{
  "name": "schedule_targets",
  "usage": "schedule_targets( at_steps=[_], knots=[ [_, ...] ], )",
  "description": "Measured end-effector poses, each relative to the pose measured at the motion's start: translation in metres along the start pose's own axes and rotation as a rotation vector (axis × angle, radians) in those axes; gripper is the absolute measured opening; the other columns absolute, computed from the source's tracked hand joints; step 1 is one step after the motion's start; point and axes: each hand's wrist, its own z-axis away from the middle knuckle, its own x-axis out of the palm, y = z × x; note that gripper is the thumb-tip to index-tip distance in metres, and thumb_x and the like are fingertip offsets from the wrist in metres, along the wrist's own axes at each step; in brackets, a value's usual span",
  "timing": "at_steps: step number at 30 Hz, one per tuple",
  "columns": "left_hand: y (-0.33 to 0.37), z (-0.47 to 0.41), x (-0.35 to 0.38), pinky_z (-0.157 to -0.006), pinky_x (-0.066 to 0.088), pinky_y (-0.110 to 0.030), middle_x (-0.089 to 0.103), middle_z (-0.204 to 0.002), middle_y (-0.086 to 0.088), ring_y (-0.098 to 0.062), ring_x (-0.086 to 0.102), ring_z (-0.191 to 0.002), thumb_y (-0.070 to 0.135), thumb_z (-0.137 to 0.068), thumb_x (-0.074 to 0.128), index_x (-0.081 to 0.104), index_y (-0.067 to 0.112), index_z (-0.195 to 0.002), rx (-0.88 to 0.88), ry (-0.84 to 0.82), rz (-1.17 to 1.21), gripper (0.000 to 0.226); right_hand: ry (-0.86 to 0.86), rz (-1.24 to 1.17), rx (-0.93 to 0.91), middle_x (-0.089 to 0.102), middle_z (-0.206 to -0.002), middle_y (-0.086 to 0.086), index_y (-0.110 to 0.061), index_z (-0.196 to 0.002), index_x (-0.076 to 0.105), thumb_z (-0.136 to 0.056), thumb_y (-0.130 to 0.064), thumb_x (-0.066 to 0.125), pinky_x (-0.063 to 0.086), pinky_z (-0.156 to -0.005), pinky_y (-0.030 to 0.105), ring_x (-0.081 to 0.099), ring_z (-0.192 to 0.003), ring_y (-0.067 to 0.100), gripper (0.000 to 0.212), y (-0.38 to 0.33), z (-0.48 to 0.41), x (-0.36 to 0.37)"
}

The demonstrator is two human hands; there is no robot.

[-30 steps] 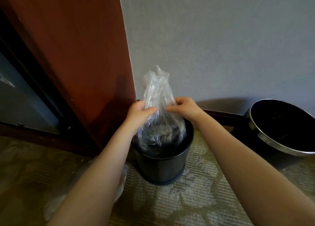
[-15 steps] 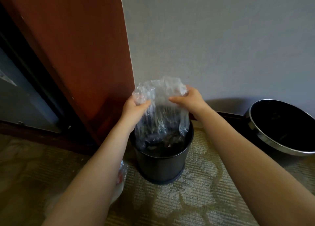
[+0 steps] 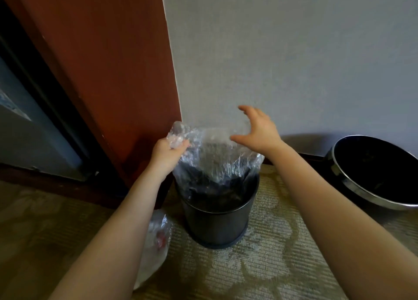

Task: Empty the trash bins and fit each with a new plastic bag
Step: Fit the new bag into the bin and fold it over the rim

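Bag [image 3: 217, 161]: clear, crinkled glossy plastic. Bin [image 3: 217, 222]: dark, smooth semi-gloss metal. Carpet [image 3: 260, 265]: ribbed woven cloth. Wall [image 3: 294, 62]: matt, fine-grained.

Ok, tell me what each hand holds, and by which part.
The left hand grips the clear plastic bag by the bunched left corner of its top edge. The right hand is spread open at the bag's mouth and grips nothing.

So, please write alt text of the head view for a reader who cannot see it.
A left hand grips one edge of a clear plastic bag standing in a black trash bin; the right hand is open above the bag. A second black bin is at right.
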Motion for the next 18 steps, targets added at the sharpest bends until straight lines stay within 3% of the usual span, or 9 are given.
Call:
schedule_targets(
  at_steps=[4, 8, 10, 12, 14, 15, 16, 18],
  knots=[
    [0.022, 0.011, 0.008, -0.071, 0.045, -0.027, 0.066, -0.079, -0.004, -0.015, 0.059, -0.072, 0.008, -0.086, 0.066, 0.07, 0.011, -0.089, 0.083, -0.194, -0.041, 0.005, -0.12, 0.127, -0.245, 0.03, -0.154, 0.004, -0.027, -0.145, 0.038, -0.077, -0.02, 0.067, 0.025, -0.114, 0.044, 0.029, -0.141, 0.025, 0.075, -0.047, -0.012, 0.003],
    [0.034, 0.018, 0.001, -0.071, 0.043, -0.026, 0.066, -0.081, -0.005, -0.013, 0.057, -0.074, 0.002, -0.081, 0.068, 0.071, 0.008, -0.083, 0.188, -0.347, -0.163, 0.007, -0.372, 0.286, -0.236, 0.029, -0.156, 0.003, -0.024, -0.142, 0.044, -0.085, -0.028, 0.06, 0.014, -0.118, 0.053, 0.018, -0.146, 0.023, 0.059, -0.053, -0.015, 0.014],
    [0.035, 0.017, -0.006, -0.071, 0.043, -0.023, 0.067, -0.083, -0.001, -0.01, 0.059, -0.077, 0.002, -0.081, 0.068, 0.07, 0.018, -0.076, 0.209, -0.372, -0.217, 0.017, -0.457, 0.409, -0.187, 0.043, -0.145, 0.006, -0.019, -0.131, 0.055, -0.089, -0.031, 0.054, 0.01, -0.118, 0.056, 0.027, -0.142, 0.025, 0.044, -0.04, -0.013, 0.016],
    [0.03, 0.01, -0.012, -0.072, 0.043, -0.023, 0.067, -0.087, 0.001, -0.015, 0.062, -0.086, 0.004, -0.081, 0.066, 0.069, 0.022, -0.078, 0.181, -0.282, -0.293, 0.019, -0.457, 0.463, -0.113, 0.058, -0.12, 0.006, -0.016, -0.111, 0.065, -0.091, -0.032, 0.052, 0.009, -0.119, 0.053, 0.046, -0.124, 0.024, 0.029, -0.026, -0.008, 0.014],
    [0.019, 0.0, -0.017, -0.079, 0.045, -0.027, 0.065, -0.103, -0.003, -0.022, 0.06, -0.097, 0.011, -0.083, 0.065, 0.066, 0.018, -0.1, 0.127, -0.059, -0.441, 0.018, -0.428, 0.461, -0.031, 0.063, -0.1, 0.005, -0.015, -0.1, 0.066, -0.091, -0.028, 0.052, 0.015, -0.117, 0.049, 0.055, -0.103, 0.024, 0.021, -0.013, -0.004, 0.007],
    [0.012, -0.004, -0.019, -0.084, 0.046, -0.031, 0.06, -0.113, -0.006, -0.025, 0.058, -0.102, 0.016, -0.083, 0.066, 0.061, 0.016, -0.113, 0.089, 0.049, -0.479, 0.03, -0.421, 0.419, 0.006, 0.063, -0.095, 0.004, -0.014, -0.097, 0.066, -0.091, -0.026, 0.053, 0.025, -0.113, 0.047, 0.056, -0.097, 0.024, 0.019, -0.008, -0.003, 0.003],
    [0.008, -0.006, -0.02, -0.09, 0.047, -0.036, 0.054, -0.121, -0.009, -0.027, 0.057, -0.106, 0.021, -0.082, 0.069, 0.055, 0.014, -0.119, 0.06, 0.14, -0.468, 0.041, -0.424, 0.341, 0.048, 0.062, -0.092, 0.003, -0.013, -0.095, 0.065, -0.091, -0.024, 0.054, 0.038, -0.103, 0.042, 0.056, -0.093, 0.024, 0.017, -0.005, -0.001, -0.002],
    [0.01, -0.005, -0.016, -0.092, 0.047, -0.04, 0.049, -0.12, -0.012, -0.031, 0.056, -0.104, 0.028, -0.08, 0.072, 0.053, 0.011, -0.111, 0.077, 0.279, -0.41, 0.04, -0.459, 0.16, 0.122, 0.062, -0.094, 0.003, -0.012, -0.098, 0.067, -0.091, -0.02, 0.057, 0.045, -0.083, 0.033, 0.057, -0.092, 0.022, 0.015, -0.001, 0.004, -0.012]
  ],
)
